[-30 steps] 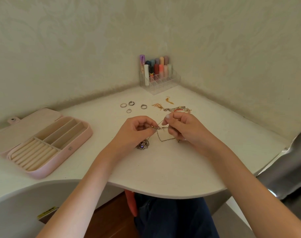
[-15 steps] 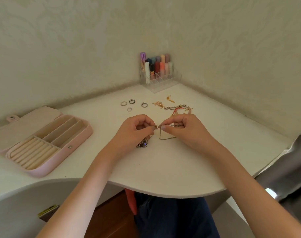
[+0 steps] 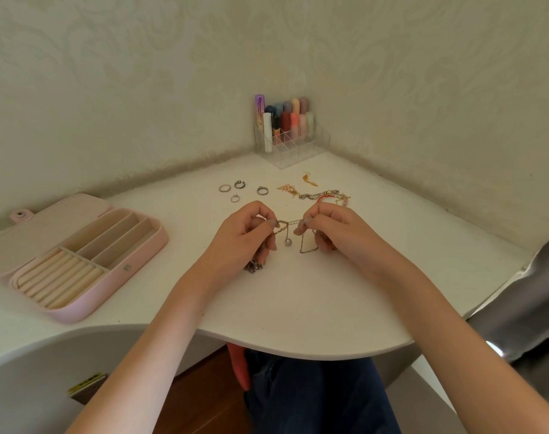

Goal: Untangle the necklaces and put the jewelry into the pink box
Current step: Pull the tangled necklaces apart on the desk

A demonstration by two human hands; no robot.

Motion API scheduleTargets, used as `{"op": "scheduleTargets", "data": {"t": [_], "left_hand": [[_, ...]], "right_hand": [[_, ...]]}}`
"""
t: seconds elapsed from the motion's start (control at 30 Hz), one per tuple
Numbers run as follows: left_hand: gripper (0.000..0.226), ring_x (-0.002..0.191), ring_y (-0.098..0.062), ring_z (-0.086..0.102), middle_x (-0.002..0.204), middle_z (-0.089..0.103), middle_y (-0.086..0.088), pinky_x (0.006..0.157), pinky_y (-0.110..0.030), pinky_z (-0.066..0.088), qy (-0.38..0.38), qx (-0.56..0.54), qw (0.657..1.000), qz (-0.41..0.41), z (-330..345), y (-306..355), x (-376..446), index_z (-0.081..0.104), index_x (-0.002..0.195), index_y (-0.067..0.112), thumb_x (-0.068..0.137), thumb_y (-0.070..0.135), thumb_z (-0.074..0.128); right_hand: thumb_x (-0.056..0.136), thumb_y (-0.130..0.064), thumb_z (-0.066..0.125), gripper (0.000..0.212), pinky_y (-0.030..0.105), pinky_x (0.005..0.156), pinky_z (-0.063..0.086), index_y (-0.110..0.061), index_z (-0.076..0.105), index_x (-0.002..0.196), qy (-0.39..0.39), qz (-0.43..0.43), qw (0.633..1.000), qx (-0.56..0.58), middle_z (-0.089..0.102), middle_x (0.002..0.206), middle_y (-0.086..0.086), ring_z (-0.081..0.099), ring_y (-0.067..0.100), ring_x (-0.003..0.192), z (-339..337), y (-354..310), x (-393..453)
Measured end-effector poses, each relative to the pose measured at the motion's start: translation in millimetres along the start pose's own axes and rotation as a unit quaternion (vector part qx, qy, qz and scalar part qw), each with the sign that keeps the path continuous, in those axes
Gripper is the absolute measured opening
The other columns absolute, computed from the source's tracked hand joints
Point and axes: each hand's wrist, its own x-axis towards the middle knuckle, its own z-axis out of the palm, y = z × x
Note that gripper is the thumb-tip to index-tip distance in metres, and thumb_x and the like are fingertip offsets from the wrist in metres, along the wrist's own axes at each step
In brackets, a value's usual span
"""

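Observation:
My left hand (image 3: 246, 234) and my right hand (image 3: 331, 228) each pinch the tangled necklaces (image 3: 290, 228) just above the white desk. A thin chain is stretched between my fingertips. A small round pendant (image 3: 288, 242) hangs from it, and a gold loop (image 3: 307, 247) droops beside my right hand. A dark jewelled pendant (image 3: 252, 266) lies under my left hand. The pink box (image 3: 79, 261) stands open at the left, with ring rolls in front and empty slots behind.
Several rings (image 3: 235, 191) lie behind my hands. Gold earrings (image 3: 309, 179) and a heap of bracelets (image 3: 325, 195) lie to their right. A clear organiser of lipsticks (image 3: 287, 133) stands in the wall corner. The desk's curved front edge (image 3: 298, 352) is close to my lap.
My hands have moved apart, stretching the chain between them. The small round pendant now hangs free in the gap.

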Motion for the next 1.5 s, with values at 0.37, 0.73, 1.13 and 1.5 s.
{"op": "scheduleTargets", "data": {"t": [0.37, 0.73, 1.13, 1.5], "left_hand": [[0.015, 0.040, -0.012, 0.033, 0.048, 0.043, 0.007, 0.044, -0.021, 0.031, 0.004, -0.003, 1.000, 0.003, 1.6, 0.5, 1.3, 0.050, 0.080, 0.011, 0.095, 0.011, 0.051], [0.015, 0.044, -0.012, 0.034, 0.051, 0.042, 0.007, 0.045, -0.023, 0.032, 0.007, 0.002, 1.000, 0.028, 3.2, 3.2, -2.5, 0.045, 0.089, 0.011, 0.100, 0.019, 0.042], [0.016, 0.047, -0.010, 0.041, 0.058, 0.047, -0.001, 0.046, -0.014, 0.034, 0.118, 0.032, 0.989, 0.086, -2.4, 1.4, 1.5, 0.039, 0.087, 0.020, 0.101, 0.014, 0.037], [0.016, 0.042, -0.013, 0.022, 0.044, 0.030, 0.002, 0.043, -0.019, 0.027, 0.116, 0.020, 0.993, 0.014, -7.7, 6.1, -0.4, 0.061, 0.072, 0.020, 0.088, 0.025, 0.064]], "right_hand": [[0.091, -0.008, 0.046, 0.018, 0.023, 0.051, 0.026, -0.014, 0.054, 0.075, -0.012, 0.021, 0.999, 0.030, 0.041, 0.046, -0.007, 0.030, 0.009, 0.044, 1.6, -1.6, -3.7], [0.092, -0.032, 0.057, 0.017, 0.019, 0.045, 0.024, -0.023, 0.073, 0.091, -0.018, -0.022, 0.998, -0.061, 0.031, 0.048, -0.005, 0.027, 0.008, 0.044, 4.8, 2.9, 1.6], [0.091, -0.019, 0.051, 0.024, 0.019, 0.047, 0.035, -0.004, 0.070, 0.088, -0.003, 0.017, 0.997, -0.076, 0.038, 0.037, -0.009, 0.031, 0.008, 0.038, 7.2, 2.3, 5.9], [0.092, -0.022, 0.053, 0.023, 0.021, 0.043, 0.026, -0.015, 0.072, 0.082, 0.048, 0.004, 0.999, -0.026, 0.036, 0.044, -0.004, 0.028, 0.011, 0.042, 4.1, 0.4, 1.4]]}}
